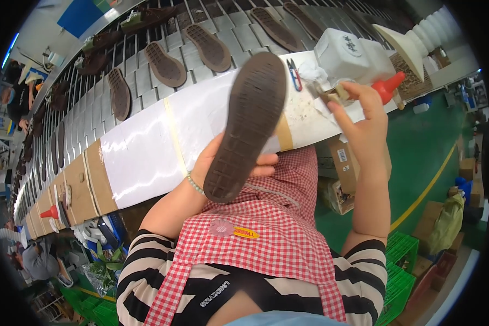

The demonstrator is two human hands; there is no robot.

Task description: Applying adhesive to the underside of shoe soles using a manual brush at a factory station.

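My left hand [204,163] holds up a dark brown shoe sole [247,122], gripped from beneath near its narrower end. The sole stands tilted in front of my apron, its grooved, ribbed face toward me. Farther right, over the end of the worktable [301,127], my right hand [367,117] pinches a small tan block [339,93] between thumb and fingers. I cannot make out exactly what the block is. Close by it lie a crumpled white cloth [312,71] and thread snips [294,75] with red and blue handles.
Beyond the table, a slatted metal conveyor [138,95] carries several brown soles [165,64] and shoes [146,17]. White plastic jugs [339,49], a red-capped bottle [388,87] and a pale extraction hood [399,46] stand at right. Green crates [402,250] sit on the floor at lower right.
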